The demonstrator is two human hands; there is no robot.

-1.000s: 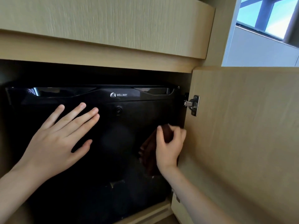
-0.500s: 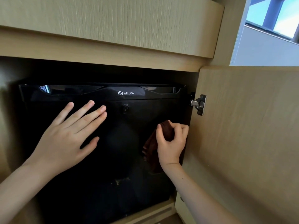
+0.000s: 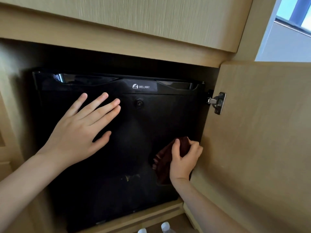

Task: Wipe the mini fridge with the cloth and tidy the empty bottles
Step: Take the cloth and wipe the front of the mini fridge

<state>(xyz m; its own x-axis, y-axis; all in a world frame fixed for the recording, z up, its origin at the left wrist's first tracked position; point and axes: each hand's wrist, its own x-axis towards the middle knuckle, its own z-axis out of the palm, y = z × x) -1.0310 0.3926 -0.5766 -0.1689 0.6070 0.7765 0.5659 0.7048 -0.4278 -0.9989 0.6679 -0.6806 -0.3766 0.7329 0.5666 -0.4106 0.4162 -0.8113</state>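
Observation:
A black mini fridge (image 3: 131, 148) with a WELLWAY logo sits inside a light wooden cabinet, its door shut. My left hand (image 3: 79, 133) lies flat on the upper left of the fridge door, fingers spread. My right hand (image 3: 184, 158) presses a dark brown cloth (image 3: 164, 163) against the right side of the door, near its edge. Two clear bottle tops (image 3: 165, 227) with white caps show at the bottom edge, below the fridge.
The wooden cabinet door (image 3: 260, 140) stands open on the right, held by a metal hinge (image 3: 218, 102). A wooden panel (image 3: 126, 19) overhangs the fridge. A window (image 3: 292, 12) shows at the top right. A wooden ledge (image 3: 134, 221) runs under the fridge.
My right hand with the cloth has slid down the right side of the fridge door. My left hand stays flat on the door. The view has tilted down, revealing the bottle tops.

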